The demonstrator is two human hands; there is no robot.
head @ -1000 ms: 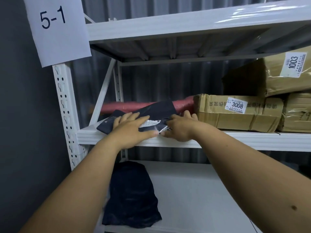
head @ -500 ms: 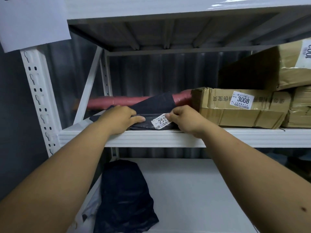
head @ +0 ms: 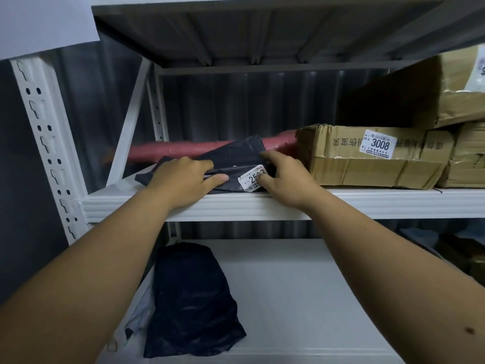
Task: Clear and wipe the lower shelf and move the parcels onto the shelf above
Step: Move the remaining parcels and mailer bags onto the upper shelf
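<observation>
A flat dark plastic parcel (head: 236, 158) with a white label lies on the upper white shelf (head: 367, 203), near its front edge. My left hand (head: 183, 179) grips the parcel's left part, thumb along its front. My right hand (head: 283, 177) holds its right end and covers part of the label. On the lower shelf (head: 301, 298) another dark plastic parcel (head: 191, 303) lies at the left, with something white (head: 139, 311) partly tucked beside it.
A long pink roll (head: 189, 149) lies at the back of the upper shelf. Cardboard box 3008 (head: 367, 158) sits right of my hands, with more boxes (head: 459, 101) stacked beyond. A white perforated upright (head: 47, 143) stands at the left.
The view has tilted down and moved closer. My hands have shifted on the dark parcel, the left one now gripping its left part, and the parcel sits nearer the shelf's front edge.
</observation>
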